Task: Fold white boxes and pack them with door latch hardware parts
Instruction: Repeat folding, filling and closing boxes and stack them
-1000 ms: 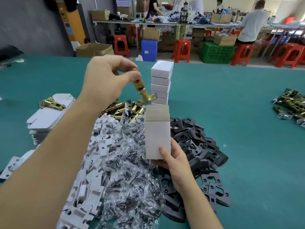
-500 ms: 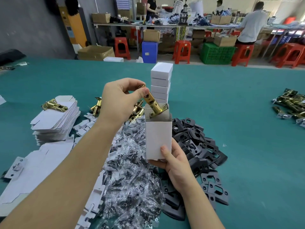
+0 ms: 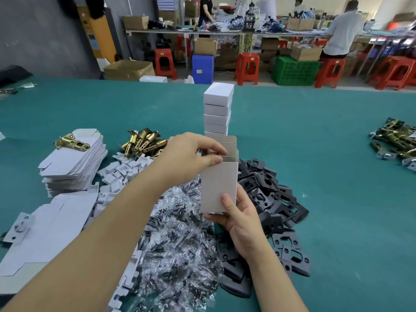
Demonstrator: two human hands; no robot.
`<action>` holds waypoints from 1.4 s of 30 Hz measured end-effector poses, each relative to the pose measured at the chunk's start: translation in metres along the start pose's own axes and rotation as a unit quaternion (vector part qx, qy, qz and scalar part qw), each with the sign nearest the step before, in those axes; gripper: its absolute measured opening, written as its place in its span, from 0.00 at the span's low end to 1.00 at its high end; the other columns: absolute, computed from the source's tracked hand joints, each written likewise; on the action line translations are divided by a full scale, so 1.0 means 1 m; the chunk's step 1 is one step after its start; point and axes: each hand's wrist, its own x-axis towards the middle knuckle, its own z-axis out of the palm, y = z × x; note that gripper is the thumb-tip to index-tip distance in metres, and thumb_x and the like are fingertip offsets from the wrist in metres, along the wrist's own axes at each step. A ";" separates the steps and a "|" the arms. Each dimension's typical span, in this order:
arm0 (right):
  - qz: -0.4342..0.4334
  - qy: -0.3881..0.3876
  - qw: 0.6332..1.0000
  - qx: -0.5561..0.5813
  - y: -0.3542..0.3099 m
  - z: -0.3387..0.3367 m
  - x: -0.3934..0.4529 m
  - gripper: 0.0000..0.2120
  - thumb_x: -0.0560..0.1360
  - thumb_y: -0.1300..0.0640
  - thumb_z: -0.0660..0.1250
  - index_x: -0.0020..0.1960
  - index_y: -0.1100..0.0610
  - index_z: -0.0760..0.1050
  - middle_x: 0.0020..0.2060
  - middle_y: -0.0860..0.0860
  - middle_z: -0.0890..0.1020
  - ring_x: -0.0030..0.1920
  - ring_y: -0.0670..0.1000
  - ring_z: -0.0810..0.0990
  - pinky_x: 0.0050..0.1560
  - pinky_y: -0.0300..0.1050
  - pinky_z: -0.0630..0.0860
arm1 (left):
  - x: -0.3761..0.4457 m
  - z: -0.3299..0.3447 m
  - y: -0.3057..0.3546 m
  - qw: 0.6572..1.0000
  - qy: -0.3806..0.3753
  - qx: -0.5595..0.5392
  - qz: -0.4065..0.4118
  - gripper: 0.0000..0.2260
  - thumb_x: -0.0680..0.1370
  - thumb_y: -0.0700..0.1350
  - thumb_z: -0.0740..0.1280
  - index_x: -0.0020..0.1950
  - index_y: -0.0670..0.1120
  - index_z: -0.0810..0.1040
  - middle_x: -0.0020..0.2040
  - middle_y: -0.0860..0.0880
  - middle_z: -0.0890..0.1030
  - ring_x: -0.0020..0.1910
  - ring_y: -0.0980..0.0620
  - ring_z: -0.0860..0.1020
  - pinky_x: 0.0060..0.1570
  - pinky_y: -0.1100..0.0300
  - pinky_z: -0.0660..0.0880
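My right hand (image 3: 240,219) grips an upright white box (image 3: 218,185) from below, its top flaps standing open. My left hand (image 3: 189,158) sits at the box mouth, thumb and fingers pinching a brass latch (image 3: 209,152) that is almost wholly down inside; only a sliver of metal shows. Behind the box rises a stack of closed white boxes (image 3: 218,109). More brass latches (image 3: 144,140) lie in a heap to the left.
On the green table (image 3: 315,154) are flat box blanks (image 3: 72,161) with one latch (image 3: 71,141) on top, white plastic inserts (image 3: 121,170), bagged screws (image 3: 180,244), black strike plates (image 3: 270,192) and other latches (image 3: 398,140) far right. People work at benches behind.
My left hand has brought the brass latch down from above the box and lowered it into the open top. The right hand has kept the box upright in place.
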 end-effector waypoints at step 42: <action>0.008 0.058 0.995 -0.079 0.012 -0.006 0.005 0.26 0.74 0.50 0.75 0.71 0.47 0.75 0.61 0.51 0.84 0.58 0.60 0.85 0.46 0.50 0.85 | -0.023 0.005 -0.158 0.890 -0.086 0.380 -0.238 0.12 0.76 0.52 0.72 0.56 0.51 0.77 0.55 0.48 0.72 0.45 0.48 0.78 0.45 0.52 0.80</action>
